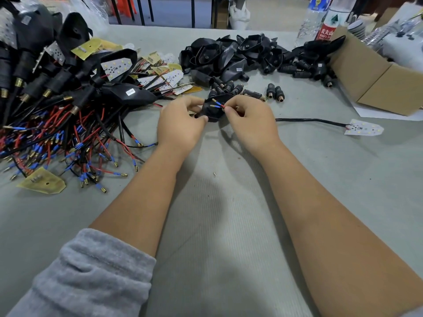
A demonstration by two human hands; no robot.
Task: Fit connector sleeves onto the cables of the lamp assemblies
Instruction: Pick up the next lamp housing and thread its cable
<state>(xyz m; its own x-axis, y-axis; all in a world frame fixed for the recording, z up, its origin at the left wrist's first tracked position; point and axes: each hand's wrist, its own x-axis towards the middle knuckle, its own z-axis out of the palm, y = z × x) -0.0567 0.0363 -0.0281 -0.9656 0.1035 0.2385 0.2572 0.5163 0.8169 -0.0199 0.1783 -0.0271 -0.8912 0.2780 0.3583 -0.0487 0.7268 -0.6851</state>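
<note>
Red bottle label (324,30) reads 农夫山

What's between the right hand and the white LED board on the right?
Head view: only a black cable on bare table, running from right hand to LED board.

Red label on water bottle (333,21): "农夫山", rest cut off. White sticker (130,91) on black lamp housing (128,93): print too small to read.

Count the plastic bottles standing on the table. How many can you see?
2. A clear bottle with a blue label stands at the far right edge of the table; a bottle with a red label stands beside it, next to the cardboard box. More may be hidden.
</note>
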